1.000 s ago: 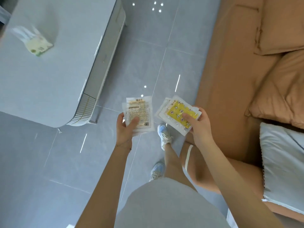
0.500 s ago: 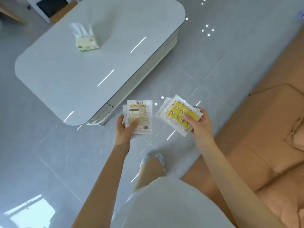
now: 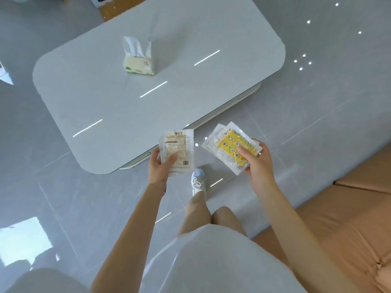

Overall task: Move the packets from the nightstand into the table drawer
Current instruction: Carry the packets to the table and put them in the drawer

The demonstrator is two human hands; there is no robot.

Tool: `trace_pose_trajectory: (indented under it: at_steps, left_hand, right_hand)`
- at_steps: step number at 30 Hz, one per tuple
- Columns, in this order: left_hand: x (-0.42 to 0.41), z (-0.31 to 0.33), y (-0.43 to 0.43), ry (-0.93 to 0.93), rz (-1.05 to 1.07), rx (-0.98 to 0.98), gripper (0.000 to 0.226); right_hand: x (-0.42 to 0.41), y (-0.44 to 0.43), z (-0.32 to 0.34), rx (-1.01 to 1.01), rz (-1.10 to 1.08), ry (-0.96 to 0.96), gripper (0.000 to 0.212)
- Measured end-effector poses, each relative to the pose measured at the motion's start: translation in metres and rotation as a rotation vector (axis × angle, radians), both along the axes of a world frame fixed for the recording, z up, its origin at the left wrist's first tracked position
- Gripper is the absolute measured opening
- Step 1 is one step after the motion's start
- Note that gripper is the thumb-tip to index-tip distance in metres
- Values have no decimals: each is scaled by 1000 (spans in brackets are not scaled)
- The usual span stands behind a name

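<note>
My left hand (image 3: pixel 159 168) grips a small stack of white packets (image 3: pixel 179 148), printed back side up, held over the near corner of the table. In my right hand (image 3: pixel 257 163) is another fanned stack of packets (image 3: pixel 228 144), the top one yellow with a flower pattern, my thumb pressing on it. The low white table (image 3: pixel 105 98) with rounded corners stands just ahead; its ribbed side (image 3: pixel 135 162) shows under the near edge by my left hand. No open drawer is visible.
A tissue pack (image 3: pixel 139 64) sits on the table top. Glossy grey floor tiles lie all around. A tan sofa (image 3: pixel 338 218) runs along the right. My legs and a white shoe (image 3: pixel 198 181) are below the hands.
The view has swung left and the table has come closer, now filling the upper frame. Both hands keep the same packets, held in much the same pose.
</note>
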State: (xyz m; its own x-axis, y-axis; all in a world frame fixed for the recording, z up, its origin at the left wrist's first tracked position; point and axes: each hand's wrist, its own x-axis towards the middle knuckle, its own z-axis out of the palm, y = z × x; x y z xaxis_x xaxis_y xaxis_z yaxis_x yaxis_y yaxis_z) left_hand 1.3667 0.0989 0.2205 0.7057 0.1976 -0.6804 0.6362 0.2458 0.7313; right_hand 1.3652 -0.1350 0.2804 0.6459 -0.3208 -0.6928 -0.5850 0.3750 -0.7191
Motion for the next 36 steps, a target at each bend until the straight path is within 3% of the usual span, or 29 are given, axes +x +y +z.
trace_pose_trajectory:
  at_steps: [9,19,25,32,36]
  left_hand:
    - [88,-51,-9,88,188,27,21]
    - [155,-179,-37,129,382,91,24]
    - [170,-237,-39,84,445,218,19]
    - [174,-279,-24,96,456,459,19]
    - [182,-291,-13,99,397,598,31]
  right_hand:
    - [129,-3,-60,15,177,73,38]
    - [234,2,-216,2,329,175,24]
    - [269,10,-292,-33,391,131,22]
    - [270,29,-341,-344,443,4,19]
    - [276,44,-349,-499,495,-91,17]
